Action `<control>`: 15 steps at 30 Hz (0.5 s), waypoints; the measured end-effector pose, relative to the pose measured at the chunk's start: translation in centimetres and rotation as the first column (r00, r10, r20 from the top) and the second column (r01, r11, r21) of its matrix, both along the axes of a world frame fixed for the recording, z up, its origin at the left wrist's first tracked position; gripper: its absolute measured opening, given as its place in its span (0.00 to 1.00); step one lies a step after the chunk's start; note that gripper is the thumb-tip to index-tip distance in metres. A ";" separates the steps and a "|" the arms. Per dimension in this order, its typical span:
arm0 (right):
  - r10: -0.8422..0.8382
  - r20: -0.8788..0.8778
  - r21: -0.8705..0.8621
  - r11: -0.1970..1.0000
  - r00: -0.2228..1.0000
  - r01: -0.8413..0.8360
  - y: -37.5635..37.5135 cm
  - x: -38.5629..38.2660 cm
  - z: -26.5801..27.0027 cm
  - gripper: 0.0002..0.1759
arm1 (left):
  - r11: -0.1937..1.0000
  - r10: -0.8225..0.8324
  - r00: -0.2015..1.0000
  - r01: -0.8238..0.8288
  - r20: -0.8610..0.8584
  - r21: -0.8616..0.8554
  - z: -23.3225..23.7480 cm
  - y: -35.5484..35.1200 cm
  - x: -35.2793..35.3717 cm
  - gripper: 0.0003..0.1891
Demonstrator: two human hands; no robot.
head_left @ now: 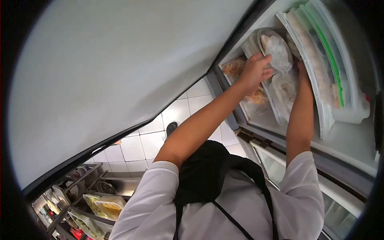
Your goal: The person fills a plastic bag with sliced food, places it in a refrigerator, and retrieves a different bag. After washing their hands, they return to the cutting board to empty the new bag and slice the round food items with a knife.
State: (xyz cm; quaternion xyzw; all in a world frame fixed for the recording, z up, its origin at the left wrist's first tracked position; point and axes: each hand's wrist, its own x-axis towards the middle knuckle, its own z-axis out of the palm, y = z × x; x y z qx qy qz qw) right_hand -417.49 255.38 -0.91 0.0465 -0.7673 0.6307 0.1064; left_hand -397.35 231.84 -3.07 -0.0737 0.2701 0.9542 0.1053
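Observation:
An open upright freezer takes up the upper right. On one of its shelves a clear plastic bag (279, 54) of pale food sits in a rounded clear container (263, 35). My left hand (257, 71) is beside this bag, its fingertips at the bag's near side, fingers loosely bent and apart. Deeper between the shelves reaches my right hand (301, 68); its fingers are hidden behind the bag and the shelf edge. Below the hands lies another clear bag (285, 90) with whitish contents.
Bags of orange-brown food (256, 97) lie on the neighbouring shelf. A white shelf (308, 68) and a green-edged bag (326, 48) are at the right. The large freezer door (120, 60) stands open on the left. Food trays (110, 205) sit at lower left, above a tiled floor (144, 145).

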 end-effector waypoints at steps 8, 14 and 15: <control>-0.322 0.004 -0.655 0.715 0.947 0.246 -1.3 9.5 -1.5 0.20 | 0.995 0.059 0.998 -0.059 -0.002 0.075 0.1 1.4 -1.0 0.40; -0.381 0.156 -0.604 0.693 0.911 0.393 -5.9 23.5 0.9 0.22 | 0.998 0.020 1.000 -0.019 0.016 -0.059 -0.2 0.9 -0.5 0.35; -0.356 0.152 -0.607 0.703 0.922 0.372 -6.2 25.1 1.1 0.22 | 0.998 -0.017 1.000 0.019 0.024 -0.055 -0.2 0.8 0.1 0.34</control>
